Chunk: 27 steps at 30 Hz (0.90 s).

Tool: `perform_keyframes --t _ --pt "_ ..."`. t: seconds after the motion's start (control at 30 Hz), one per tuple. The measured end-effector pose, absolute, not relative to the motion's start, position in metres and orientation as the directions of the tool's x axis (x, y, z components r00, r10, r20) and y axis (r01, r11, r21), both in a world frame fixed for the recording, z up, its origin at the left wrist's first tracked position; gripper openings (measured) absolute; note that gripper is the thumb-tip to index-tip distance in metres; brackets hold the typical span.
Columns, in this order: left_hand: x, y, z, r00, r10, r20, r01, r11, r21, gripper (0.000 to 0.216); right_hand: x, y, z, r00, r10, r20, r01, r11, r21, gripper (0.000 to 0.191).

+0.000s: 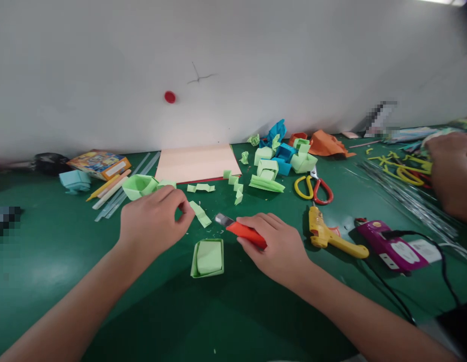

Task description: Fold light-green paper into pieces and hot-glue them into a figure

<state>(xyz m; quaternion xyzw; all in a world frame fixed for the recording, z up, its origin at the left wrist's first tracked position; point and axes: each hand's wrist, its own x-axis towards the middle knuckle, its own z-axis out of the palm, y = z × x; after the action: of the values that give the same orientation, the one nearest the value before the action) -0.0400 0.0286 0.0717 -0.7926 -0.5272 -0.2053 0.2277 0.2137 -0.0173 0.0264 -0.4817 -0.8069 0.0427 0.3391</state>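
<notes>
My right hand (280, 246) grips a red utility knife (246, 234), its blade out and pointing left. My left hand (152, 216) has thumb and forefinger pinched together close to a light green paper strip (200, 214); whether the fingers hold that strip or some small bit is unclear. Between my hands and nearer to me sits a small folded green paper box (209, 258) with a paper piece inside it. Behind my left hand stands another green paper box (139, 186). More folded green strips (238, 188) lie just beyond the knife.
A yellow glue gun (327, 234), scissors (318, 190) and a purple power strip (391, 244) with cords lie right. Blue and green paper pieces (282, 158) are heaped behind. Pale paper sheets (197, 162) rest against the wall. Another person's hand (454, 171) is at far right.
</notes>
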Motion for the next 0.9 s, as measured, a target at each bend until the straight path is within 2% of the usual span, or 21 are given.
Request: perform_keyframes --t 0.13,0.23,0.4,0.47,0.67,0.9 --pt "-0.038 0.028 0.069 0.347 0.813 0.467 0.924 -0.381 -0.023 0.043 0.213 -0.017 0.026 -0.311 0.808 0.501 0.743 0.535 -0.401 0.026" --pt "-0.03 0.024 0.065 0.394 0.833 0.388 0.875 -0.469 0.12 0.037 0.213 -0.017 0.026 -0.319 0.806 0.5 0.741 0.541 -0.399 0.026" --pt "-0.018 0.02 0.06 0.392 0.871 0.296 0.812 -0.479 0.335 0.028 0.213 -0.018 0.026 -0.338 0.798 0.499 0.731 0.556 -0.395 0.027" --pt "-0.017 0.019 0.059 0.4 0.87 0.287 0.801 -0.484 0.351 0.027 0.213 -0.018 0.026 -0.343 0.8 0.492 0.733 0.556 -0.392 0.028" --pt "-0.022 0.02 0.061 0.406 0.862 0.304 0.821 -0.49 0.293 0.027 0.214 -0.016 0.024 -0.326 0.806 0.493 0.744 0.541 -0.393 0.025" --pt "-0.029 0.024 0.056 0.366 0.899 0.243 0.832 -0.432 0.347 0.027 0.229 -0.006 0.023 -0.266 0.809 0.524 0.8 0.488 -0.348 0.025"
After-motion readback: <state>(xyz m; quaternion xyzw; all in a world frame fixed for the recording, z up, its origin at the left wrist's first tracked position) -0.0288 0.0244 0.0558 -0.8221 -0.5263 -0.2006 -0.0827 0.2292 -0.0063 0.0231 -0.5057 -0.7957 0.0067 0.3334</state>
